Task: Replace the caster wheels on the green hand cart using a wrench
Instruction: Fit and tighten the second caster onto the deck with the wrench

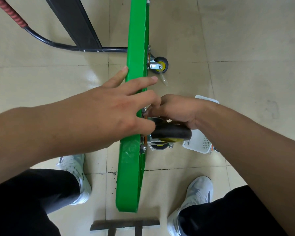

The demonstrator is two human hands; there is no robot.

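Fingers [140,83]: left hand [109,106] splayed on cart [136,40], right hand [175,109] gripping caster [170,132].

no readable text, labels, brands or numbers on anything in view

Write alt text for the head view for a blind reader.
A person's left hand lies across the top edge of a green cart stood on its side on a tiled floor; right hand pinches at the mount of the near caster. A second caster sits farther along.
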